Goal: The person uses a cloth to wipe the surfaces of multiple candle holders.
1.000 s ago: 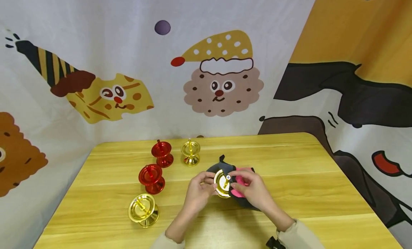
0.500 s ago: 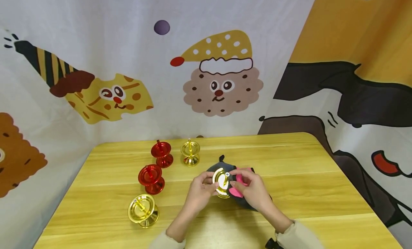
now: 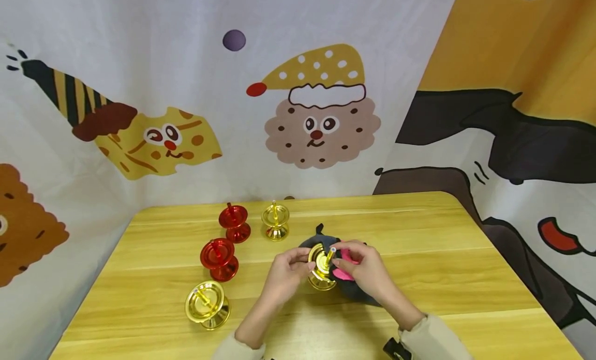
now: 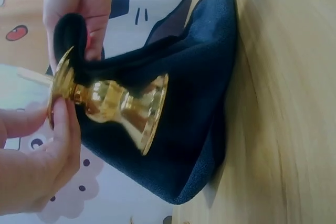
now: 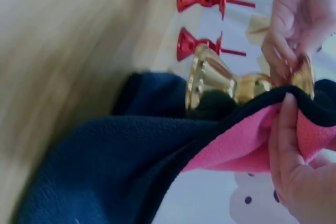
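My left hand (image 3: pixel 286 277) pinches the dish rim of a gold candle holder (image 3: pixel 321 261) between thumb and fingers. The holder has a central spike and a flared foot; in the left wrist view its stem (image 4: pixel 107 100) lies in front of dark cloth. My right hand (image 3: pixel 370 272) pinches that cloth (image 5: pixel 115 166), dark blue-grey on one side and pink on the other, with a fold laid over the dish's right rim. The cloth hides part of the dish. The holder is tilted, raised above the table.
Two red candle holders (image 3: pixel 235 223) and a gold candle holder (image 3: pixel 276 220) stand at the back left of the wooden table (image 3: pixel 442 277). Another gold candle holder (image 3: pixel 207 303) is nearer the front. A printed curtain (image 3: pixel 186 65) hangs behind.
The held gold candle holder has tipped slightly, and more of its foot shows below the dish. My right fingers and the cloth have shifted a little along the rim. The standing holders stay put.
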A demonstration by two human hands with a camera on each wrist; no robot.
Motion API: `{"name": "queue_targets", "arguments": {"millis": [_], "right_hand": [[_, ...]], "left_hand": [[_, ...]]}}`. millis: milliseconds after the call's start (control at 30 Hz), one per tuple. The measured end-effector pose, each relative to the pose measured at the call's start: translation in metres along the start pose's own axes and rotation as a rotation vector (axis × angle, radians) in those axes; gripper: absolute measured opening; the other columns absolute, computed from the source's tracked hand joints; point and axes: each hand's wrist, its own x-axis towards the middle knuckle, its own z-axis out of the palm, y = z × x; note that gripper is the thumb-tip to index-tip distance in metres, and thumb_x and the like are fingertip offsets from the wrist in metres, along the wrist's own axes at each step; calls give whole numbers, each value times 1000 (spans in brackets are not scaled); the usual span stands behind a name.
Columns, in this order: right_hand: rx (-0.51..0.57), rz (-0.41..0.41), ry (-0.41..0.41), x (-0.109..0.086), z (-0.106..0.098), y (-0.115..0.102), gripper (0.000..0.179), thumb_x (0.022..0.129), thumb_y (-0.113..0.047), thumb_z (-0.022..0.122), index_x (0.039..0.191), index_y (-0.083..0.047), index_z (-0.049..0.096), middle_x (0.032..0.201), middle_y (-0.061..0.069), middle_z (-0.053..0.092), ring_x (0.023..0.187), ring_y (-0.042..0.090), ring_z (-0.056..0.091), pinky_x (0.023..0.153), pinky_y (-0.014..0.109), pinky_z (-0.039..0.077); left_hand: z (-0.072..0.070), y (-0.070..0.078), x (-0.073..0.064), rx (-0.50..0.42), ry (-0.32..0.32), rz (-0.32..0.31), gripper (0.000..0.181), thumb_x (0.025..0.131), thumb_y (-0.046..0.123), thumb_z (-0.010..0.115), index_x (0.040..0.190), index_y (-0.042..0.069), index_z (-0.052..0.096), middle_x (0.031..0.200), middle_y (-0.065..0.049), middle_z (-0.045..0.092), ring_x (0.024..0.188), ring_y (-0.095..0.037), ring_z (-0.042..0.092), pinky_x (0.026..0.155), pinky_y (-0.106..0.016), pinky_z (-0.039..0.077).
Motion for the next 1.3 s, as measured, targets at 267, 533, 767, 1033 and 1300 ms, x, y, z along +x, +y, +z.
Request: {"name": "queue_targets", "arguments": {"millis": [267, 533, 767, 1033, 1300], "right_hand": [[9, 24, -52, -10, 7, 4, 26, 78, 1, 69, 103, -2, 64, 77, 5, 50, 57, 6, 44, 47, 19, 43], [-109, -153, -206, -3, -3, 4, 33, 72, 18, 61, 91, -7, 69, 90, 5, 59, 72, 13, 49, 57, 20, 47], [-65, -88, -132, -4, 0, 6, 26, 78, -3, 70, 104, -1, 66, 78, 3, 53, 61, 7, 47, 50, 19, 45], [-102, -145, -140, -3, -4, 6, 23, 78, 5, 67, 99, -3, 69, 97, 11, 62, 80, 14, 55, 64, 22, 52], [-83, -83, -121, -2, -4, 5, 25, 79, -5, 69, 105, -3, 67, 78, 3, 53, 62, 6, 47, 50, 18, 45]], "left_hand": [[1, 0, -3, 53, 112, -9, 19, 82, -5, 59, 101, -9, 60, 88, -13, 60, 78, -19, 58, 69, -32, 54], [2, -2, -3, 99, -39, 54, 12, 81, -14, 56, 93, -11, 60, 80, -14, 58, 64, -17, 55, 55, -32, 55], [6, 0, -5, 1, 124, -30, 24, 82, -11, 57, 105, -13, 55, 82, -13, 55, 70, -16, 56, 61, -27, 55], [1, -5, -2, -103, -11, -80, 19, 88, -2, 55, 102, -15, 54, 84, -13, 54, 66, -14, 57, 66, -33, 56], [4, -3, -2, -125, 52, -98, 16, 92, 0, 48, 96, -15, 51, 87, -16, 54, 67, -17, 59, 66, -29, 56]]}}
